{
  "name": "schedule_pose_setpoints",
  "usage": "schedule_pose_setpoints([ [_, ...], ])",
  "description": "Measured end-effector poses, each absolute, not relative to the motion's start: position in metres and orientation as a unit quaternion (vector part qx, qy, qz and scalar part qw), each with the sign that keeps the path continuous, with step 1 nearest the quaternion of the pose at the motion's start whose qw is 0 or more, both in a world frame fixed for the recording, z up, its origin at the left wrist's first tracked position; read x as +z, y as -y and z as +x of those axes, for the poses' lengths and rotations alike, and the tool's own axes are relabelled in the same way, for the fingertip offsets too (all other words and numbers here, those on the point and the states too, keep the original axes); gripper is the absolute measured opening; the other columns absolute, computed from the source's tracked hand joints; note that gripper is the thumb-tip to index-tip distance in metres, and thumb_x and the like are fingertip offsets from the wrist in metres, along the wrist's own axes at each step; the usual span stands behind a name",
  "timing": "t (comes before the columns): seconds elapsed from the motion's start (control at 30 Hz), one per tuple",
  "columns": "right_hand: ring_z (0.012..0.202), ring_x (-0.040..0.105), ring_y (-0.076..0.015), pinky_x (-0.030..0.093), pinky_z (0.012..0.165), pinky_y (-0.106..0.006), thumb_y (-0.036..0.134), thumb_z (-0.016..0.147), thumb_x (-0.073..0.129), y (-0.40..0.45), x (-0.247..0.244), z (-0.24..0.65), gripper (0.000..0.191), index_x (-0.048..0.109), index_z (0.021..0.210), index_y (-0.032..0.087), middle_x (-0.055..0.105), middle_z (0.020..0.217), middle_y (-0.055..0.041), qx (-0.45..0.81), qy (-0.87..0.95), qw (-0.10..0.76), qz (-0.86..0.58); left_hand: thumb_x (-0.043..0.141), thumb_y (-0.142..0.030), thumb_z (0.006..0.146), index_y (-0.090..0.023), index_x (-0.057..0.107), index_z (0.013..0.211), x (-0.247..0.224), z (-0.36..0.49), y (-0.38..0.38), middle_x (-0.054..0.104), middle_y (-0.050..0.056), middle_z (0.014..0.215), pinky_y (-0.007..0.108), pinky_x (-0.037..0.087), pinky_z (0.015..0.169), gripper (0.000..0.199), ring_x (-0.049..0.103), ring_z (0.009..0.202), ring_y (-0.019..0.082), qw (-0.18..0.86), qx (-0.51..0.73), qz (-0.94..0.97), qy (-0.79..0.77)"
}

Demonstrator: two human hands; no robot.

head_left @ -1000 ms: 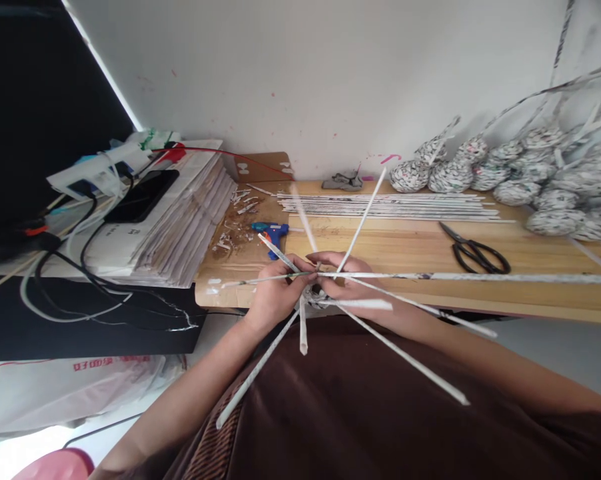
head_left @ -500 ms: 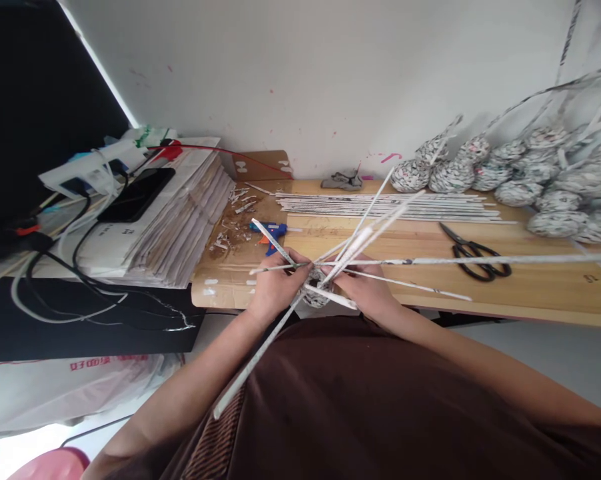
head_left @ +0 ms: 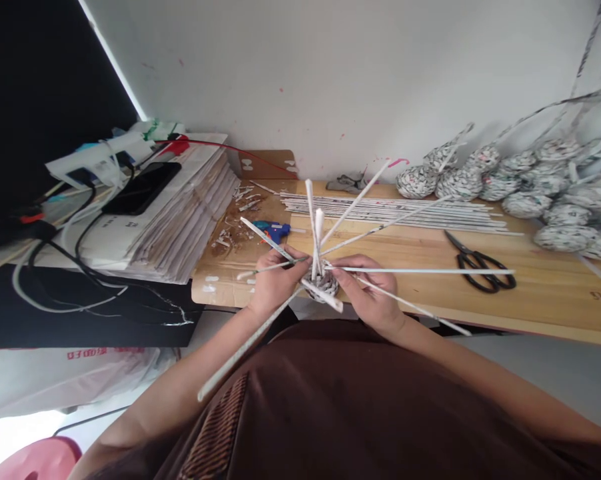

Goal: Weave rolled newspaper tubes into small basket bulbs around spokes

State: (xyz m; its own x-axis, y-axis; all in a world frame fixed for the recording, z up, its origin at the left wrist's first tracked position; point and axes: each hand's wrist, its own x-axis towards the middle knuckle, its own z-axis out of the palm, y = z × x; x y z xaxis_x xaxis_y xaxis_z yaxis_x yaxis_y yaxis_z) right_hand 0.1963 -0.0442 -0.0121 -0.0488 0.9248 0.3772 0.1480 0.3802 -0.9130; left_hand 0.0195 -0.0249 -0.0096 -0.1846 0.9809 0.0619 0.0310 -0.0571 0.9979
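Between my hands is a small woven newspaper piece, round and bulging, at the table's front edge. Several rolled paper sticks fan out from its top, upward, left, right and down toward my lap. My left hand is closed on the piece's left side, with paper sticks passing through its fingers. On the right side, my right hand pinches a long white paper stick between thumb and fingers near the weave. Another stick sticks out below that hand toward the lower right.
A row of paper sticks lies along the back of the table. Black scissors are at right, a blue glue gun at left on cardboard. Woven paper gourds crowd the back right. A phone rests on a paper stack.
Sticks that leaned right together now stand up and spread apart. My right hand has shifted slightly right and down, and the stick it pinches now points straight right. The left hand keeps its hold.
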Motion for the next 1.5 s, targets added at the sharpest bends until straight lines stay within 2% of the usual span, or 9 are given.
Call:
schedule_pose_setpoints([
  [0.1,0.094,0.07,-0.0225,0.057,0.082,-0.036,0.031,0.088,0.069,0.041,-0.011,0.197,0.018,0.07,0.105,0.024,0.074,0.106,-0.0071,0.325,0.665,0.538,-0.404,0.082,-0.031,0.066,-0.017,0.067,0.071,-0.009,0.025,0.024,0.071,0.002,0.069,0.025,0.05,0.061,0.021,0.062,0.061,0.013,0.417,0.56,0.493,-0.52],
  [0.2,0.096,0.069,-0.0215,0.056,0.082,-0.035,0.028,0.087,0.069,0.037,-0.012,0.195,0.03,0.065,0.116,0.024,0.072,0.107,-0.006,0.322,0.677,0.508,-0.424,0.081,-0.03,0.066,-0.017,0.067,0.071,-0.013,0.028,0.024,0.069,0.001,0.068,0.024,0.05,0.062,0.02,0.061,0.061,0.013,0.419,0.559,0.495,-0.517],
  [0.37,0.086,0.068,-0.0209,0.054,0.084,-0.036,0.031,0.085,0.069,0.031,-0.012,0.195,0.02,0.067,0.103,0.023,0.072,0.093,-0.0039,0.272,0.707,0.436,-0.486,0.083,-0.028,0.064,-0.017,0.065,0.071,-0.016,0.027,0.024,0.069,0.0,0.066,0.024,0.05,0.059,0.022,0.062,0.059,0.013,0.443,0.538,0.489,-0.524],
  [0.5,0.081,0.066,-0.0216,0.051,0.078,-0.036,0.027,0.085,0.065,0.028,-0.009,0.196,0.02,0.065,0.104,0.021,0.07,0.086,-0.0047,0.204,0.743,0.416,-0.484,0.085,-0.029,0.062,-0.016,0.064,0.07,-0.007,0.027,0.024,0.07,0.0,0.067,0.023,0.051,0.056,0.026,0.063,0.057,0.013,0.472,0.53,0.487,-0.509],
  [0.7,0.093,0.06,-0.027,0.047,0.086,-0.04,0.022,0.081,0.066,0.024,-0.005,0.197,0.005,0.062,0.084,0.02,0.067,0.091,-0.009,0.06,0.788,0.414,-0.452,0.085,-0.031,0.062,-0.016,0.063,0.068,0.005,0.026,0.025,0.064,-0.003,0.056,0.02,0.045,0.043,0.028,0.056,0.044,0.01,0.477,0.498,0.501,-0.522],
  [1.07,0.086,0.058,-0.0244,0.043,0.082,-0.037,0.018,0.077,0.063,0.018,-0.013,0.189,0.011,0.053,0.075,0.023,0.067,0.081,-0.0038,0.131,0.75,0.423,-0.491,0.077,-0.025,0.067,-0.017,0.06,0.066,0.011,0.029,0.024,0.061,-0.004,0.056,0.019,0.045,0.043,0.019,0.055,0.044,0.009,0.418,0.483,0.55,-0.537],
  [1.23,0.087,0.059,-0.0242,0.045,0.082,-0.036,0.018,0.077,0.063,0.016,-0.015,0.192,0.009,0.055,0.076,0.022,0.067,0.082,-0.0046,0.148,0.749,0.433,-0.479,0.074,-0.02,0.066,-0.017,0.061,0.067,0.01,0.027,0.017,0.061,-0.004,0.057,0.019,0.043,0.044,0.013,0.055,0.047,0.01,0.4,0.445,0.583,-0.55],
  [1.4,0.087,0.062,-0.0255,0.047,0.084,-0.039,0.022,0.079,0.064,0.017,-0.009,0.202,0.003,0.062,0.081,0.02,0.07,0.086,-0.0076,0.099,0.76,0.431,-0.477,0.076,-0.02,0.066,-0.017,0.064,0.078,0.005,0.026,0.014,0.068,0.0,0.071,0.021,0.049,0.054,0.017,0.063,0.06,0.012,0.373,0.448,0.608,-0.538],
  [1.5,0.075,0.064,-0.022,0.05,0.076,-0.037,0.024,0.079,0.064,0.017,-0.006,0.207,0.004,0.064,0.08,0.02,0.07,0.077,-0.0046,0.168,0.731,0.424,-0.507,0.076,-0.022,0.069,-0.018,0.065,0.086,0.002,0.029,0.017,0.069,-0.001,0.071,0.021,0.05,0.056,0.02,0.064,0.062,0.013,0.373,0.464,0.593,-0.541],
])
